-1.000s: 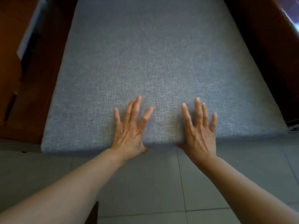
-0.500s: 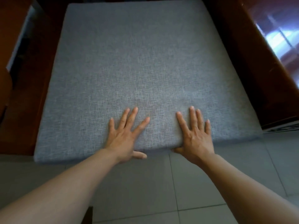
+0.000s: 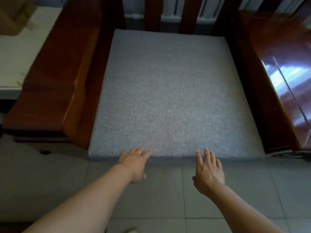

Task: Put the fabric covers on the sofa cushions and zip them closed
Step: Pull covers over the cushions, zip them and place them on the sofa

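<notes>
Now the left hand (image 3: pixel 133 163) and right hand (image 3: pixel 208 172) hover spread, holding nothing, fingertips at the front edge of the grey covered cushion (image 3: pixel 171 91), which sits flat in the wooden sofa frame (image 3: pixel 55 78), apparently seated for use.
</notes>
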The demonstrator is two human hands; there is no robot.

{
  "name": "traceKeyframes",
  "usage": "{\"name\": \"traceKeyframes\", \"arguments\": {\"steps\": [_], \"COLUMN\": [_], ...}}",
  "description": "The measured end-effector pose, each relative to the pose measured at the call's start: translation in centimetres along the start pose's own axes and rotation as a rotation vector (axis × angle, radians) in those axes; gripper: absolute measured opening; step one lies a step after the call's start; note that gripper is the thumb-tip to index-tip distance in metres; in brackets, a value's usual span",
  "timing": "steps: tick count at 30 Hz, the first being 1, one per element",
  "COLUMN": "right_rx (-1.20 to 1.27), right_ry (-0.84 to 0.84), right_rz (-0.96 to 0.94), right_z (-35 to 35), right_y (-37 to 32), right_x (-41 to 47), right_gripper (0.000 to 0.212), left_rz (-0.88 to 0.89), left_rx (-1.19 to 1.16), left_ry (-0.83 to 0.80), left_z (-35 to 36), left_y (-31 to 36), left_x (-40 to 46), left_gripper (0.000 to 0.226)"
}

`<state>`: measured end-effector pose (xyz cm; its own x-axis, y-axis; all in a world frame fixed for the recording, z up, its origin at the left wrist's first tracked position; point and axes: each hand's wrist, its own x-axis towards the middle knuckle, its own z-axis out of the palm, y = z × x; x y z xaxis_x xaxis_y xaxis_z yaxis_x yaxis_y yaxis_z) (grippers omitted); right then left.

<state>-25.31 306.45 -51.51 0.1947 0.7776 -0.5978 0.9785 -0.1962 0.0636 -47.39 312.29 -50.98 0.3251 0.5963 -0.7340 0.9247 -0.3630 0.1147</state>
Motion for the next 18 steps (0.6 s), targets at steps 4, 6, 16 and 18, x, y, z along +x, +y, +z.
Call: {"name": "traceKeyframes", "arguments": {"steps": [4,6,16,18], "right_rx": [-0.001,-0.019,-0.008,0.004], "right_ry": [0.083,0.124,0.224,0.246], "right_rz": [-0.093,-0.147,-0.229,-0.252], "right_z": [-3.2,-5.0,-13.9,-15.3], "right_y": [-3.0,-4.2,-8.5,-8.5], "right_x": [-1.5,-2.4,-8.8,-11.0], "right_gripper": [0.072,0.068,0.073,0.074], "left_rz": [-0.022,-0.044,-0.215,-0.233], "left_rx": [-0.023,-0.051,-0.224,-0.267], "left_ry": [0.077,0.105,0.213,0.248], "left_z": [-1.7,-2.5,-6.9,-8.0], "left_y": [-1.7,-2.8,-7.5,-6.7], "left_x": [-2.6,-4.1,-14.6,-17.1], "left_gripper": [0.075,0.068,0.064,0.068]}}
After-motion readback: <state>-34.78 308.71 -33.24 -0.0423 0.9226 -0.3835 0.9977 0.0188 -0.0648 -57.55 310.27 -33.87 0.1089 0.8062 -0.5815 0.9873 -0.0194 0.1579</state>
